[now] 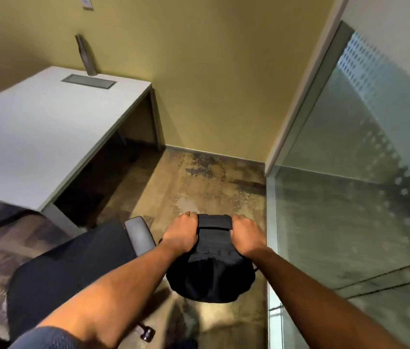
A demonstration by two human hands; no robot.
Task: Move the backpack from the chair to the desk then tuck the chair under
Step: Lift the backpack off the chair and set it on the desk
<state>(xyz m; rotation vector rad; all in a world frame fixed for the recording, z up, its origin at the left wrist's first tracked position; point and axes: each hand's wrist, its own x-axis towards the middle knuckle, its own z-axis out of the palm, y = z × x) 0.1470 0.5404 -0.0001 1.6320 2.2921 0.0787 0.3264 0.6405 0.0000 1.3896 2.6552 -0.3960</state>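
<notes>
Black fabric backpack (211, 270) gripped at its top by left hand (180, 234) and right hand (246, 234); padded chair (73, 268) beside it.

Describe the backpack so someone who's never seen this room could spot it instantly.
Start at the white desk on the left, then drop to the black chair in front of it. Just right of the chair's grey armrest, beside the glass wall, hangs the backpack. It is the only black fabric bag, gripped at its top by the left hand and right hand.
</notes>
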